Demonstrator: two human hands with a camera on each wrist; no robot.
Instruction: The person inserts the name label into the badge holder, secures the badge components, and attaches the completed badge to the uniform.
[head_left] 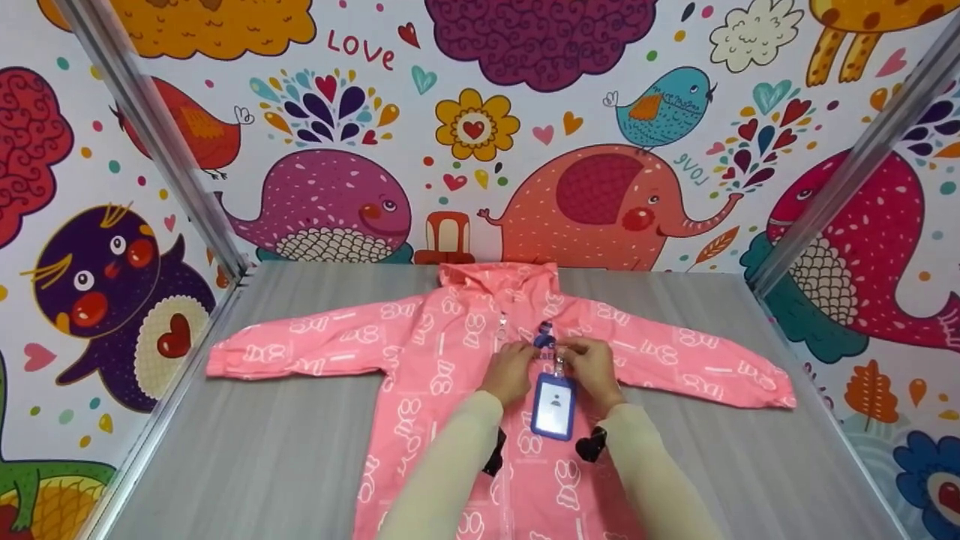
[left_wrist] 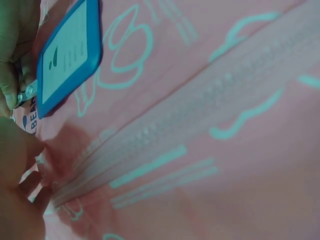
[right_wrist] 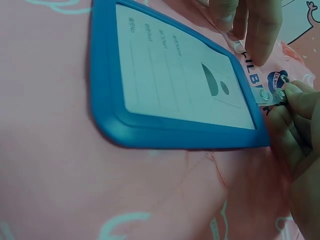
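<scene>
A pink jacket point(head_left: 442, 420) with white rabbit outlines lies spread, front up, with both sleeves out. On its chest is a dark blue printed logo with lettering point(head_left: 544, 335). A blue-framed badge holder point(head_left: 553, 409) with a white card lies just below that print. My right hand point(head_left: 592, 367) pinches the holder's clear snap strap point(right_wrist: 265, 95) at its metal clip between thumb and fingers, which partly hide the clip. My left hand point(head_left: 510, 371) rests on the jacket between the zipper point(left_wrist: 145, 137) and the print, its loosely bent fingers point(right_wrist: 262, 30) touching the fabric.
The jacket lies on a grey wood-grain table point(head_left: 262, 450). Metal posts point(head_left: 832, 187) rise at its far corners. Behind stands a wall panel point(head_left: 465, 67) printed with cartoon animals. Dark pieces point(head_left: 591, 445) show by both wrists.
</scene>
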